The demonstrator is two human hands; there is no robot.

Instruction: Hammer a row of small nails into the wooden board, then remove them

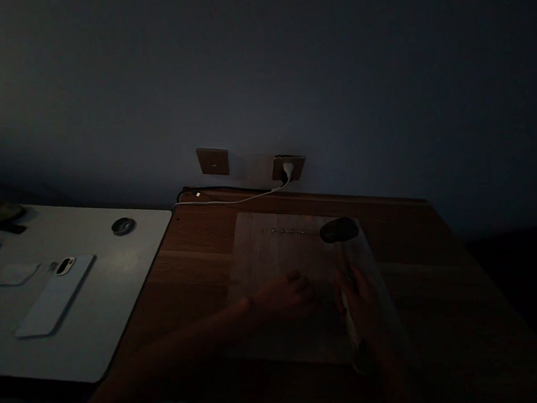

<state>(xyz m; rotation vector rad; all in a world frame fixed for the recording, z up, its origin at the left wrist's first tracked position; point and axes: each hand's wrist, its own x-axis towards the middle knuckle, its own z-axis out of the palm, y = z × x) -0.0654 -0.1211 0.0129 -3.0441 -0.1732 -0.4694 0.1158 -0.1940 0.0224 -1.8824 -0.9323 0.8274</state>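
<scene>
In dim light, my right hand [362, 297] is wrapped around the handle of a mallet [339, 230] with a dark head. The mallet head is over the far right part of a pale board [257, 252]. My left hand [286, 295] is over the middle of this board, fingers curled in; whether they hold anything is hidden. Several small shiny nails [283, 230] form a row near the board's far edge, left of the mallet head. Darkness blurs their exact shape.
The board lies on a brown wooden table [184, 259]. To the left, a white table [128, 270] bears a phone-shaped white object [56, 301] and a roll of tape [123, 226]. A white plug [288, 169] sits in the wall socket, its cable running along the table's back.
</scene>
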